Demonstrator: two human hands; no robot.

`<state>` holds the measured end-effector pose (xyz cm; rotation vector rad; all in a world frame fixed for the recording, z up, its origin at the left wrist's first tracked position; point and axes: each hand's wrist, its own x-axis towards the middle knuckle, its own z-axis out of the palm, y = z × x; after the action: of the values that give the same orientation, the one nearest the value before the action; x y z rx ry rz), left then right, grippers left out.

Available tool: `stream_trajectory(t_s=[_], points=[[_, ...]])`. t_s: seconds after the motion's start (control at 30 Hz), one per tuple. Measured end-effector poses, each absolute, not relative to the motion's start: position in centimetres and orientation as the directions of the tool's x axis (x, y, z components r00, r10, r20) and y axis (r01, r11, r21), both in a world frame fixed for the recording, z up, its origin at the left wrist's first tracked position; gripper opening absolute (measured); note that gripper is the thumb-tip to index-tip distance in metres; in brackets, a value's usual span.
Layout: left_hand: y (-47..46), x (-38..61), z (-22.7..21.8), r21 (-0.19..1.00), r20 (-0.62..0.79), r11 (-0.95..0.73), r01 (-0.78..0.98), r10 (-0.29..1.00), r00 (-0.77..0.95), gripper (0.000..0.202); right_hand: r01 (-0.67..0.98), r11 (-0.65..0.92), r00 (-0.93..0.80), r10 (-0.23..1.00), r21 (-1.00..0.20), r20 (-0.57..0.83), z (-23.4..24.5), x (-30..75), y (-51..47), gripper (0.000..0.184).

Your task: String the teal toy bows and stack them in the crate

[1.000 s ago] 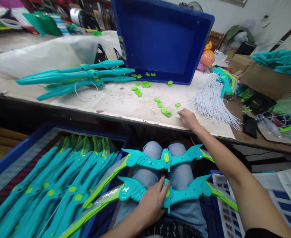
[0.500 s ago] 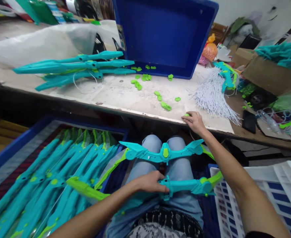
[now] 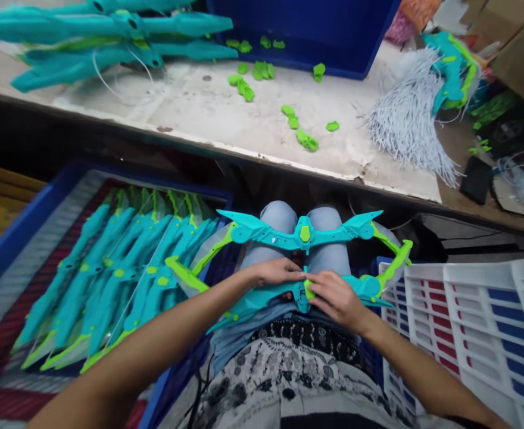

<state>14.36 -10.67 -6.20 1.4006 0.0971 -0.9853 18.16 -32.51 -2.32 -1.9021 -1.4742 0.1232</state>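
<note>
Two turquoise toy bows with lime-green limb ends lie across my lap. The farther toy bow has a green piece fitted at its middle and rests over my knees. My left hand is closed on the middle of the nearer toy bow. A small green plastic piece sits against that bow's centre, pinched by the fingers of my right hand. The thumb and fingertips of both hands nearly meet there. My right fingers partly cover the piece, so how firmly it is seated is hidden.
Loose green pieces are scattered over the worktable. More bows and a bundle of white strings lie on it. A blue bin stands behind. Left is a crate of bows; right, a white basket.
My right hand has come from the table edge to the nearer bow's centre, bringing a green piece. My left hand stays on that bow. The view has tilted downward.
</note>
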Motion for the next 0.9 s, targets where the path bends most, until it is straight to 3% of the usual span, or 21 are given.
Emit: stream_trajectory(t_s=[0.2, 0.43, 0.6, 0.7, 0.8, 0.9], points=[[-10.9, 14.3, -6.3, 0.789, -0.577, -0.142, 0.597, -0.505, 0.642, 0.067, 0.811, -0.27, 0.422, 0.884, -0.518, 0.199, -5.2, 15.2, -33.4, 0.028], [-10.7, 14.3, -6.5, 0.869, -0.494, -0.313, 0.383, -0.494, 0.716, 0.062, 0.727, -0.353, 0.57, 0.788, -0.588, 0.231, -6.4, 14.6, -33.2, 0.018], [-11.6, 14.0, -6.4, 0.845, -0.508, -0.406, 0.348, -0.404, 0.761, 0.05, 0.585, -0.586, 0.717, 0.696, -0.56, 0.02, -6.1, 15.0, -32.4, 0.051], [-12.2, 13.7, -6.2, 0.804, -0.53, -0.484, 0.346, -0.318, 0.786, 0.042, 0.562, -0.655, 0.733, 0.677, -0.506, -0.062, -6.0, 15.1, -31.9, 0.055], [-12.6, 13.1, -4.9, 0.771, -0.522, -0.56, 0.305, -0.28, 0.805, 0.039, 0.601, -0.619, 0.683, 0.726, -0.505, -0.077, -5.2, 15.9, -32.2, 0.053], [-13.1, 11.7, -2.9, 0.742, -0.476, -0.632, 0.224, -0.261, 0.84, 0.04, 0.615, -0.446, 0.525, 0.847, -0.65, -0.085, -3.2, 19.2, -32.4, 0.039]])
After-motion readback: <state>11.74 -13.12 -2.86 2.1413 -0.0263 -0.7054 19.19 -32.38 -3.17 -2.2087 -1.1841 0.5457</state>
